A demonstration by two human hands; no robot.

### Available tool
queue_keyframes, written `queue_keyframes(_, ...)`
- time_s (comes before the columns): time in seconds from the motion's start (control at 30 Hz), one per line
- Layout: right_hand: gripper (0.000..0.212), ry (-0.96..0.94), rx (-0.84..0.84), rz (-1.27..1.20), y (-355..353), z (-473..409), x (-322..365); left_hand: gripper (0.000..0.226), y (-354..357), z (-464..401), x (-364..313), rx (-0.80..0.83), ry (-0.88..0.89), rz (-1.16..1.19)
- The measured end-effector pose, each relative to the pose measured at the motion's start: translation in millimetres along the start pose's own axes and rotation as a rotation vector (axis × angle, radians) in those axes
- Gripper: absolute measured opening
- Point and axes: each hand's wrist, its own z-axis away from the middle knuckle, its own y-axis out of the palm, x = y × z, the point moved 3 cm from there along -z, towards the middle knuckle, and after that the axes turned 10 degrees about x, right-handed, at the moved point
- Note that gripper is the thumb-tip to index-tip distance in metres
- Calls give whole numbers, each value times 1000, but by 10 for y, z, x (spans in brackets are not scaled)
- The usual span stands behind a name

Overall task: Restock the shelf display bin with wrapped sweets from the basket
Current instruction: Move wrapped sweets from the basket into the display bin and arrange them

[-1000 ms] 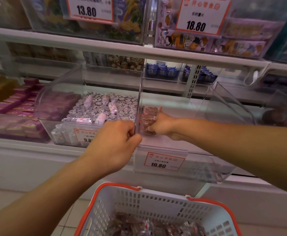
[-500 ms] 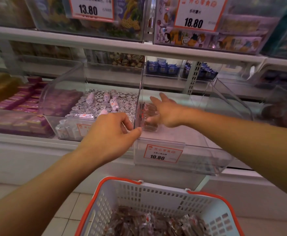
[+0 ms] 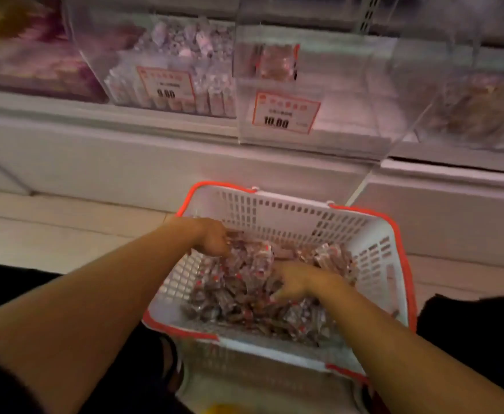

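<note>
Both hands have been brought down from the bin (image 3: 313, 85) (only a small stack lies there) into the basket (image 3: 373, 264), where the left hand (image 3: 214, 239) and right hand (image 3: 294, 282) are curled into the sweets (image 3: 244, 282), so another handful is being gathered.

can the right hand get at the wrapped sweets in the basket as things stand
Likely yes: the right hand already lies on the wrapped sweets inside the open-topped basket, with nothing covering them.
</note>
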Motion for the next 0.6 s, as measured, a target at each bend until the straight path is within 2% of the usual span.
queue_keyframes(0.07,86,168,103,-9,551,-145,-444,40,529,-286,-59,70,51,17)
queue_keyframes(0.13,112,299,60,36,853,-217,-694,46,994,-522,-119,167,37,36)
queue_keyframes(0.23,117,338,-69,24,926,-292,-716,89,1491,-746,-143,171,-219,78)
queue_keyframes(0.27,119,335,-75,5,946,-320,-716,101,1585,-784,-163,154,-284,122)
queue_keyframes(0.33,122,338,-26,9,1001,-372,-764,112,1661,-839,-181,114,-334,245)
queue_keyframes(0.43,107,344,-15,96,1063,-431,-790,106,1630,-874,-144,101,-317,197)
queue_keyframes(0.53,54,259,-150,206,964,-509,-692,66,1538,-888,-163,34,-226,71)
queue_keyframes(0.6,30,190,-193,180,935,-551,-663,48,1507,-909,-185,-10,-187,92)
